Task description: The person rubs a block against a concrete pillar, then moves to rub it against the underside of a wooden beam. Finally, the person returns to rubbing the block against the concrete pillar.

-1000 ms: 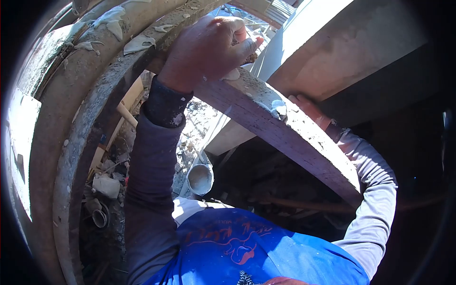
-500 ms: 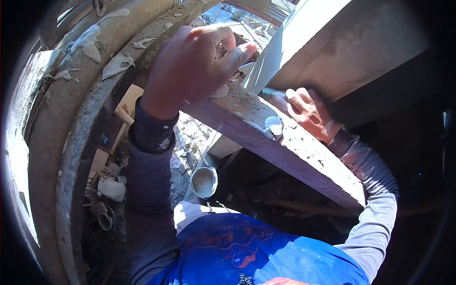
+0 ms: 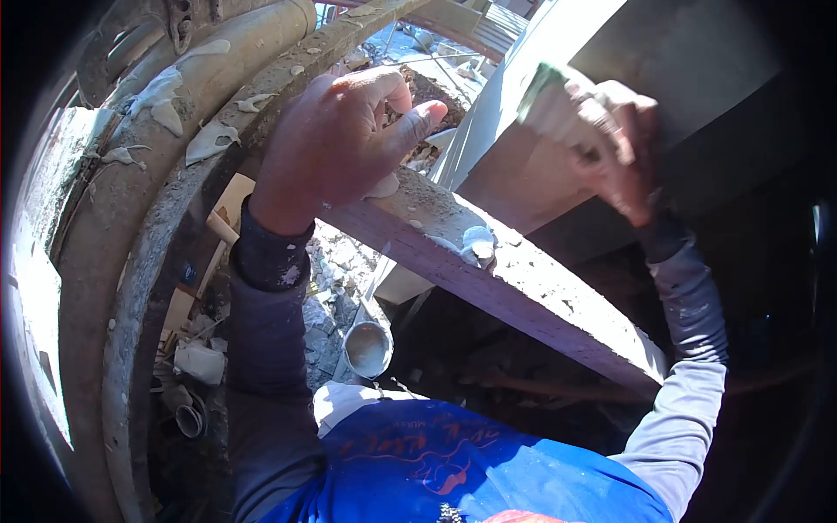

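My left hand [image 3: 336,144] hangs over the upper end of a plaster-spattered beam [image 3: 558,283], fingers curled and thumb held apart from the forefinger, with nothing visible between them. A whitish lump [image 3: 384,186] shows just below its palm. My right hand [image 3: 615,144], smeared by motion, is closed on a flat pale-green piece [image 3: 542,94] whose exact kind is too blurred to name. That piece overlaps the lit edge of a smooth pale column [image 3: 514,170]. A white dab of plaster [image 3: 478,244] sits on the beam's top between my hands.
A curved, plaster-splashed pipe-like rail [image 3: 87,261] runs down the left side, with a second curved board beside it. Far below stand a round bucket [image 3: 367,350] with pale contents and a small cup [image 3: 189,420] among rubble. Deep shadow fills the right.
My right hand has risen from beside the beam to higher on the column, carrying the flat piece. The view has shifted slightly; my left hand keeps its pose.
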`<state>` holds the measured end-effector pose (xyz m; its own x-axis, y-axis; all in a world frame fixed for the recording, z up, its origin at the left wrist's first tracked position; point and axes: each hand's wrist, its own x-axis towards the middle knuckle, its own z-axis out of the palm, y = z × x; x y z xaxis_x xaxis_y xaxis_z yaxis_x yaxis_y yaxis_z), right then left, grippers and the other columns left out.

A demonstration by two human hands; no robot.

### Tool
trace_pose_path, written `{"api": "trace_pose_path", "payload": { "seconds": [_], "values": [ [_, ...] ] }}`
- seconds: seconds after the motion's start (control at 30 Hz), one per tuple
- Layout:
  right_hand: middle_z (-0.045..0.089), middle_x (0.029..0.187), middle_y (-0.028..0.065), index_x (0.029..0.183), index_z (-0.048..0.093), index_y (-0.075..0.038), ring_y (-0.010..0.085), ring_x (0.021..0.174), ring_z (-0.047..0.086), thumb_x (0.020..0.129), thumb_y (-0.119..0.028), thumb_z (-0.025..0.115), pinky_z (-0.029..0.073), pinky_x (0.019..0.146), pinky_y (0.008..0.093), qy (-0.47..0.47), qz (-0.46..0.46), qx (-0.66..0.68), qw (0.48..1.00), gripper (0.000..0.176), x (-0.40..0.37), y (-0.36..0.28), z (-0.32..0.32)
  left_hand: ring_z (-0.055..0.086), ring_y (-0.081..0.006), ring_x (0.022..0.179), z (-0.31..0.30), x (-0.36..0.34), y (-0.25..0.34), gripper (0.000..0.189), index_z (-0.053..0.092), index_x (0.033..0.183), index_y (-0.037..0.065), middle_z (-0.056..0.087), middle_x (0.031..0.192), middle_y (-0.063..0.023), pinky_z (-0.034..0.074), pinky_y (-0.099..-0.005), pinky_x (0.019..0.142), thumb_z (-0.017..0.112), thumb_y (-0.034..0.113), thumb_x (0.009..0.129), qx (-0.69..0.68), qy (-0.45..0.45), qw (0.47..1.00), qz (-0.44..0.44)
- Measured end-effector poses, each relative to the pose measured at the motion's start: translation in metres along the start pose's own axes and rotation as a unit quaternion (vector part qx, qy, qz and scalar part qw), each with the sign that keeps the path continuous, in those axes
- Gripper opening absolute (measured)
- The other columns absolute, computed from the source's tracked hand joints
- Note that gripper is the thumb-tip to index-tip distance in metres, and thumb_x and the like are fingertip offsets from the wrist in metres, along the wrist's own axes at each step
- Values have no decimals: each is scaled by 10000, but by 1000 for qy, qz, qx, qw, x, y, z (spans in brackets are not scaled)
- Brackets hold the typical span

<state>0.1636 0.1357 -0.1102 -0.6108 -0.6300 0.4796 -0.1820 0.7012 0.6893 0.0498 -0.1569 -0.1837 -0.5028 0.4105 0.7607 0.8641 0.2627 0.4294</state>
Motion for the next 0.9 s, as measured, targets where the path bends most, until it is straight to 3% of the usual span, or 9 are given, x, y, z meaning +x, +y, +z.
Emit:
{"api": "trace_pose_path", "payload": {
  "seconds": [0.17,0.27,0.33,0.37,0.47,0.57,0.6,0.77,0.9],
  "values": [
    [552,1135,133,1168,604,-88,324,1021,531,678,-185,792,469,852,427,75,58,-143,985,534,33,83,-47,380,-118,436,0,-1,5,311,631,776,41,434,484,-33,325,-312,451,709,332,853,14,-5,1000,5],
    [544,1113,122,1108,612,-85,329,1002,523,673,-226,764,456,872,431,65,109,8,992,481,7,28,-5,389,-128,439,2,-1,0,314,628,782,41,433,491,-42,329,-313,453,707,336,854,7,6,1000,4],
    [542,1091,121,1040,627,-72,311,1023,523,687,-252,750,446,895,417,-53,44,112,991,415,-47,-36,39,392,-132,441,1,-1,1,326,626,788,41,433,495,-44,332,-310,457,703,350,854,5,0,1000,-8],
    [545,1096,119,1035,614,-68,316,1029,523,712,-238,738,442,892,420,-119,-85,81,986,386,-75,-60,66,394,-134,443,0,-1,2,332,626,791,41,433,496,-45,334,-309,459,702,358,854,7,-4,1000,-11],
    [553,1092,107,1043,604,-66,312,998,529,737,-216,725,440,882,424,-149,-228,65,960,362,-67,-62,60,392,-140,440,0,-1,0,348,624,797,43,433,492,-45,333,-313,461,694,379,855,3,-3,1000,-6],
    [568,1077,121,998,625,-55,298,971,536,695,-258,761,448,844,402,-8,89,34,995,390,9,28,4,396,-142,440,-3,1,2,348,629,794,53,435,485,-45,330,-318,463,692,390,856,13,-13,1000,-20],
    [568,1085,143,1001,617,-56,322,961,530,684,-289,777,446,830,417,94,33,-53,994,425,47,52,-35,395,-143,439,-2,-1,3,346,630,793,55,432,482,-45,328,-319,463,692,389,856,4,-25,999,-31],
    [537,1148,149,1126,599,-49,347,1043,503,678,-272,809,447,860,433,111,155,-85,978,543,40,72,-34,416,-150,453,-3,0,6,356,627,784,51,459,505,-55,345,-316,474,693,394,854,-2,-24,999,-22],
    [543,1121,115,1140,598,-69,303,1069,509,686,-211,719,428,923,443,-68,-35,97,992,491,-64,-42,60,438,-160,463,6,-2,-1,359,629,790,48,467,518,-61,369,-324,484,693,396,854,16,38,999,31]
  ]
}}
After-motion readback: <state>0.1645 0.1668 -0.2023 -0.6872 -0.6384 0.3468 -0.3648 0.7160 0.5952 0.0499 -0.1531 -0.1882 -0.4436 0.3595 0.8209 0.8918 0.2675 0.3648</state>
